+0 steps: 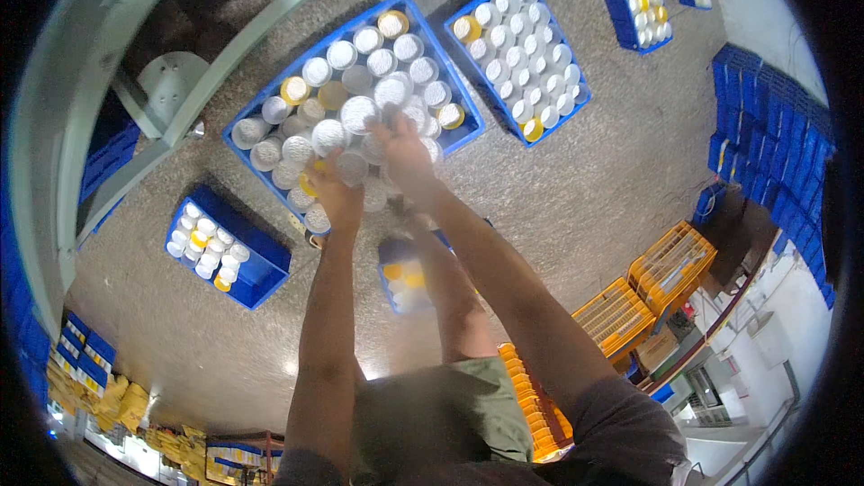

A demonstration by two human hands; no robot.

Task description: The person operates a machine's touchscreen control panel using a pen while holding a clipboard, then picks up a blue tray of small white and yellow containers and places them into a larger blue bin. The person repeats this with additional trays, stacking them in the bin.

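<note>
A large blue crate (355, 13) in front of me holds many upright cylinders with round, pale tops, most white and some yellow. My left hand (339, 193) reaches over its near side, fingers curled around the near end of a white cylinder (330, 137). A yellow cylinder (308, 184) shows beside those fingers. Further right, my right hand (402, 148) has its fingers bent against another white cylinder (358, 114). These two and a third white cylinder (393, 88) look larger and brighter than the rest, as if raised above them. Blur hides the exact finger contact.
Another full blue crate (456, 36) stands to the right, a partly filled one (261, 265) to the left. A small blue crate (391, 292) sits by my legs. Orange crates (670, 261) are at right, stacked blue crates (765, 139) beyond. A pale metal frame (252, 40) curves across the left.
</note>
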